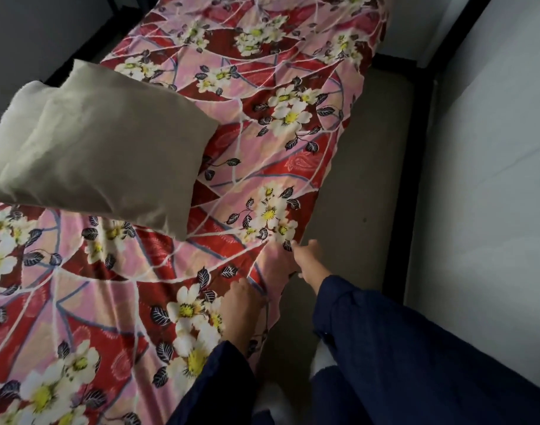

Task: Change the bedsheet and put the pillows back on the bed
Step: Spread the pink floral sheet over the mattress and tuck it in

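The floral bedsheet point(256, 87) lies on the mattress point(363, 167) but stops short of its right edge. It is soft and light, so pull it by its hem. Your right hand point(308, 262) pinches that hem. Your left hand point(241, 305) rests on the sheet, but I cannot tell if it grips.

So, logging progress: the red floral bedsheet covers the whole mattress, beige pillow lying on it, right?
No: the head view shows the red floral bedsheet leaving a beige mattress strip bare on the right; the beige pillow lies on it.
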